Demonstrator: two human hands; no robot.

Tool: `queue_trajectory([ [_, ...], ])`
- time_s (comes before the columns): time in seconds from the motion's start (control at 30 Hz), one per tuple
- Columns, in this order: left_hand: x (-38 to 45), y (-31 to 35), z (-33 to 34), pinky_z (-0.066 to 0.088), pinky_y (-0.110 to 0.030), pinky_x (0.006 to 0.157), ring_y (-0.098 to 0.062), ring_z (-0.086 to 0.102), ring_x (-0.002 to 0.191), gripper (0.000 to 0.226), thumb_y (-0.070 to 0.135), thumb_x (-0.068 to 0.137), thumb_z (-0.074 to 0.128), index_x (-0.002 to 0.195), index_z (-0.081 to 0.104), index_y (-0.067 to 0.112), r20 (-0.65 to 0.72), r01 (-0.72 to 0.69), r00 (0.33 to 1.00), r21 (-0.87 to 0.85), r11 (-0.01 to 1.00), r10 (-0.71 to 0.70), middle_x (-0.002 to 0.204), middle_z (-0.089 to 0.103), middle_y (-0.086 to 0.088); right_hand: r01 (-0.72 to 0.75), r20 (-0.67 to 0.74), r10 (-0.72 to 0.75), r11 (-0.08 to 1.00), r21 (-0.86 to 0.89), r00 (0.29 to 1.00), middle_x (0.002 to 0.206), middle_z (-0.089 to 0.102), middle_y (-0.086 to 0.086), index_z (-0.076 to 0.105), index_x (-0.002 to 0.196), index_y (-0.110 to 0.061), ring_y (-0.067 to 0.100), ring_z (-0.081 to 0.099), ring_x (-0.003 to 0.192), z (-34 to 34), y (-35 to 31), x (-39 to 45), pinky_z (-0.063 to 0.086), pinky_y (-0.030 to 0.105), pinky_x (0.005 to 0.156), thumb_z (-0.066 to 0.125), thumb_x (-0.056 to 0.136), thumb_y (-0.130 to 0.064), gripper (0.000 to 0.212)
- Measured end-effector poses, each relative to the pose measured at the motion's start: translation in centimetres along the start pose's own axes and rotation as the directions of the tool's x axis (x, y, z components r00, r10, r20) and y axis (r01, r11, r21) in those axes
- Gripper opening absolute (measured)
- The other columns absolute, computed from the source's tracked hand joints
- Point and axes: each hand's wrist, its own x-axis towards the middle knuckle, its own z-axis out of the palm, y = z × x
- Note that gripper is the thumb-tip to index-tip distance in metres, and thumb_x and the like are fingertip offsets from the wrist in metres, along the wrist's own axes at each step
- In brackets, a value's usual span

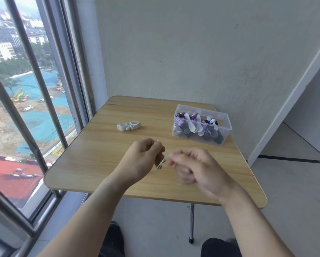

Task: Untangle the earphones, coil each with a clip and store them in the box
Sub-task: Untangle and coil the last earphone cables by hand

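Over the middle of the wooden table [92,164], my left hand [142,160] grips a thin white earphone cable [162,163], its fingers curled round loops of it. My right hand [194,167] is close beside it and blurred, fingers curled, pinching the same cable where it crosses between the hands. A white cable clip [129,125] lies on the table beyond my left hand, apart from both hands. At the back right stands a clear plastic box [201,139] that holds several coiled earphones with white, purple and dark clips.
A window with metal bars [35,71] runs along the left of the table. A grey wall is behind the table. The table's metal leg [191,223] stands on the floor below its front edge, and my dark shoes show at the bottom.
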Motion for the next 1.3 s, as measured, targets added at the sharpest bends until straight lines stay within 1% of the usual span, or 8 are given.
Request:
queue_trajectory([
  [0.13,0.1,-0.7,-0.5,0.043,-0.024,0.054,-0.018,0.053,0.048,0.055,0.039,0.105,0.035,0.074,0.064,0.004,0.086,0.029,0.995,0.245,0.969,-0.052,0.056,0.064,-0.003,0.204,-0.249,-0.114,0.905,0.372,0.962,0.049,0.029,-0.007,0.064,0.071,-0.010,0.006,0.022,0.041,-1.9,-1.1,0.2,0.018,0.021,0.041,0.062,0.090,-0.020,0.021],
  [0.3,-0.4,0.4,-0.6,0.027,-0.020,0.041,-0.015,0.030,0.043,0.055,0.043,0.106,0.035,0.065,0.052,0.010,0.316,0.124,0.939,0.054,0.991,-0.135,0.048,0.039,-0.003,0.204,-0.586,0.060,0.904,0.374,0.808,0.052,0.030,-0.008,0.060,0.081,-0.009,0.007,0.022,0.042,-4.3,-0.2,0.6,0.014,0.022,0.042,0.058,0.098,-0.020,0.021],
  [0.47,0.0,1.0,-1.5,0.012,-0.024,0.045,-0.014,0.035,0.047,0.049,0.030,0.106,0.036,0.066,0.060,0.014,0.240,0.213,0.968,-0.662,0.719,-0.065,0.061,0.043,-0.003,-0.155,-0.560,0.070,0.982,-0.106,0.825,0.051,0.027,-0.009,0.069,0.078,-0.010,0.010,0.022,0.044,-3.8,1.3,0.7,0.017,0.023,0.046,0.064,0.094,-0.022,0.021],
  [0.6,0.1,1.1,-2.0,0.033,-0.023,0.048,-0.022,0.071,0.085,0.040,0.026,0.106,0.030,0.105,0.063,0.005,0.129,0.111,0.992,-0.819,0.562,-0.009,0.097,0.070,-0.012,-0.162,-0.248,0.050,0.874,-0.458,0.968,0.050,0.034,-0.012,0.072,0.070,-0.020,0.013,0.028,0.050,-0.8,1.4,0.4,0.026,0.027,0.050,0.065,0.095,-0.031,0.028],
  [0.73,0.3,0.3,-0.9,0.043,-0.024,0.053,-0.019,0.073,0.092,0.023,0.014,0.106,0.041,0.109,0.061,0.004,-0.093,-0.080,0.994,-0.343,0.936,0.051,0.103,0.074,-0.014,-0.013,0.028,0.025,0.928,-0.373,0.999,0.055,0.042,-0.007,0.070,0.090,-0.010,0.010,0.031,0.049,1.9,1.7,0.2,0.027,0.022,0.046,0.066,0.097,-0.024,0.016],
  [0.87,-0.1,-1.0,-0.3,0.046,-0.028,0.057,-0.015,0.060,0.062,0.029,0.021,0.103,0.048,0.077,0.059,0.015,0.108,-0.142,0.987,0.209,0.968,0.122,0.071,0.069,0.004,0.046,0.020,-0.042,0.956,-0.288,0.999,0.050,0.045,-0.013,0.066,0.087,-0.004,0.002,0.031,0.043,1.1,0.5,0.2,0.025,0.016,0.044,0.060,0.099,-0.013,0.016],
  [1.1,-0.7,1.1,-1.2,0.018,-0.022,0.041,-0.014,0.021,0.043,0.052,0.036,0.104,0.040,0.057,0.043,0.015,0.355,0.156,0.933,-0.240,0.958,-0.063,0.052,0.028,-0.002,-0.016,-0.167,-0.002,0.994,-0.107,0.986,0.053,0.032,-0.003,0.069,0.087,0.000,0.014,0.022,0.049,-1.8,0.3,0.2,0.018,0.031,0.052,0.071,0.084,-0.022,0.022],
  [1.3,-0.3,1.5,-1.5,0.014,-0.022,0.046,-0.009,0.032,0.045,0.035,0.030,0.104,0.040,0.071,0.044,0.019,0.176,0.140,0.984,-0.811,0.568,0.008,0.058,0.036,0.004,0.017,-0.155,-0.054,0.973,-0.232,0.986,0.060,0.051,0.004,0.068,0.089,-0.008,0.013,0.047,0.053,-1.2,0.8,0.4,0.038,0.019,0.054,0.057,0.099,-0.024,0.022],
])
